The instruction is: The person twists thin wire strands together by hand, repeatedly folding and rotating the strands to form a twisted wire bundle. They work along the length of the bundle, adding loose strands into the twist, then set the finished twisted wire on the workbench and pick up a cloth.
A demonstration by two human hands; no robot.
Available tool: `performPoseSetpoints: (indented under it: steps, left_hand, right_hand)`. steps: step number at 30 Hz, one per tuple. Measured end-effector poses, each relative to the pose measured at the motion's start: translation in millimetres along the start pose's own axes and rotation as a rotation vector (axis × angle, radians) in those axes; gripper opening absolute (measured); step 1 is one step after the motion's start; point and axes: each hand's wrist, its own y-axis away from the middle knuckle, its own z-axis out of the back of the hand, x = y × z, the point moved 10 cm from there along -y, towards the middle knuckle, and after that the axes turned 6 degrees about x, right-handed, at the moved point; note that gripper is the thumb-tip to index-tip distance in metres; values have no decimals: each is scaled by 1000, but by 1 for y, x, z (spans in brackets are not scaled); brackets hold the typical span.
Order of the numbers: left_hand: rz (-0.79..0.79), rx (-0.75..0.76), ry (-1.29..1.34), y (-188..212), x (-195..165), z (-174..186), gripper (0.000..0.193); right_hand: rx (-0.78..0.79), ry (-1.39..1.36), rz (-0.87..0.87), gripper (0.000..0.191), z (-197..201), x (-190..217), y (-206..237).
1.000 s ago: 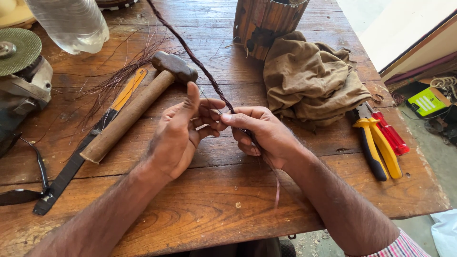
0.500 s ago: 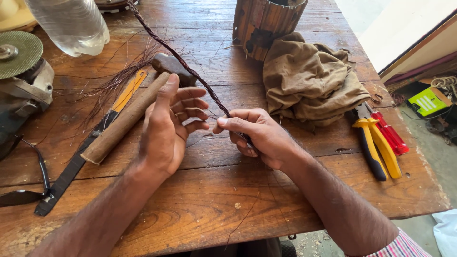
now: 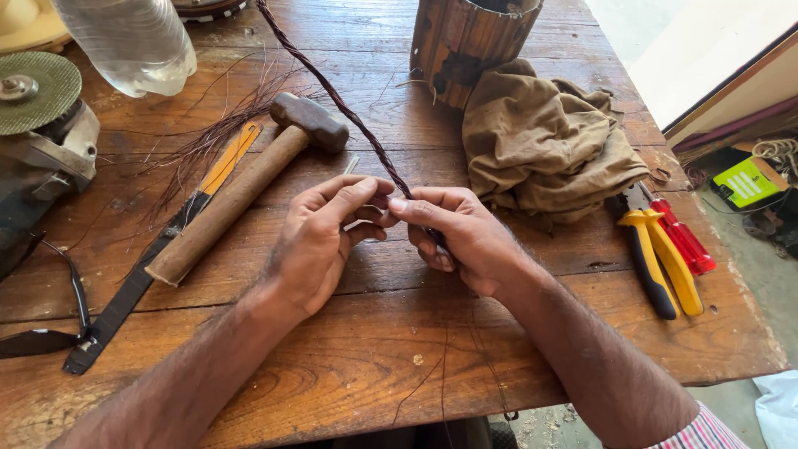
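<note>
At the far left edge of the wooden worktop [image 3: 349,374] sits an angle grinder [image 3: 37,141] with a green disc facing up, and in front of it a dark strap [image 3: 50,333] curls along the wood. A clear plastic bottle [image 3: 133,41] stands behind, near the top left corner. Next comes a flat blade with an orange and black handle [image 3: 158,258], lying slantwise, and just beside it a hammer [image 3: 241,187] with a wooden handle, its dark head pointing away from the person; loose thin wire strands [image 3: 212,133] fan out under and around both. In the middle, the left hand [image 3: 320,241] has its fingers curled, thumb and forefinger pressed together at a spot where they meet the right hand's fingertips. The right hand [image 3: 461,237] is closed around a twisted bundle of dark wire [image 3: 332,96], pinching it between thumb and forefinger; the bundle rises from that grip and runs diagonally up and leftward across the worktop to the top edge of the view, while fine strands hang below the hand toward the near edge. Behind the hands stands a rusty cylindrical core [image 3: 474,41], with a crumpled khaki cloth [image 3: 544,145] touching its base. Farther right lie yellow-handled pliers [image 3: 657,258] and, just beside them, a red-handled screwdriver [image 3: 682,237].
</note>
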Motion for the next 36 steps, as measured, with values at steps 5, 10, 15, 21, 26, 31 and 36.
performPoseSetpoints:
  steps: [5, 10, 15, 21, 26, 31, 36]
  left_hand:
    - [-59, -56, -2, 2, -7, 6, 30]
    - [-17, -41, 99, 0, -1, 6, 34]
    - [37, -10, 149, -2, 10, 8, 33]
    - [85, -10, 176, -3, 19, 10, 33]
    - [83, 28, 203, -3, 20, 7, 30]
    - [90, 64, 180, -3, 20, 5, 25]
    - [126, 51, 146, -3, 23, 6, 25]
  right_hand:
    - [-7, -16, 38, 26, 1, 4, 0]
    - [0, -30, 41, 26, 2, 6, 0]
    - [-3, -26, 24, 25, 3, 4, 0]
    - [17, -35, 16, 24, 2, 2, -1]
    - [29, -37, 16, 24, 1, 3, 0]
    - [33, -16, 1, 25, 0, 1, 1]
    - [39, -18, 3, 24, -1, 2, 1]
